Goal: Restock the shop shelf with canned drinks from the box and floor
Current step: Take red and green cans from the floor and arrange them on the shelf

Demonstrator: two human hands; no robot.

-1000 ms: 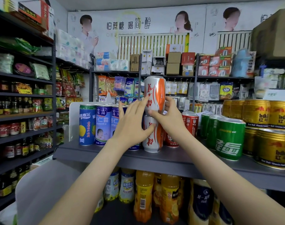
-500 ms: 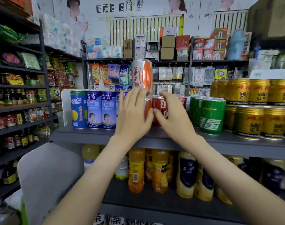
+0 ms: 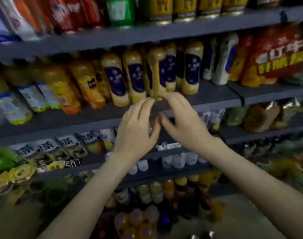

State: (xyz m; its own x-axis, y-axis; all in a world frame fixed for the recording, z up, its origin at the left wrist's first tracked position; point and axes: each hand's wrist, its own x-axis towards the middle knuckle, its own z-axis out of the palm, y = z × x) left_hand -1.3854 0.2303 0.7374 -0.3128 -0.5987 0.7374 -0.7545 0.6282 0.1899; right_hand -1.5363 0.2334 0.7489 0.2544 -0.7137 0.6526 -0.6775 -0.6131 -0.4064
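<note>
Both hands are raised side by side in front of the shelving, bare forearms coming up from the bottom corners of the view. The left hand [image 3: 137,130] shows its back, its fingers close together and only slightly bent, pointing up and to the right. The right hand [image 3: 185,126] is loosely curved, index finger reaching up and to the left, so that the two sets of fingertips nearly meet. The thumbs lie just beside each other lower down. Neither hand holds anything. The frame is blurred, so whether the fingertips touch the shelving cannot be told.

Just behind the fingertips runs the front edge of the grey middle shelf [image 3: 216,98]. On it stand yellow bottles with dark blue labels [image 3: 135,78]. Orange bottles [image 3: 61,90] are to their left and a red printed pack [image 3: 278,54] is to their right.

Above that, the top shelf [image 3: 164,32] carries the canned drinks. They form a row along the upper edge of the view, well above both hands. Only their lower halves show: red cans [image 3: 75,12] on the left, a green can [image 3: 120,10] next to them, and gold cans [image 3: 181,7] beyond. Their print is too smeared to read, and they look upright as far as the blur allows.
</note>
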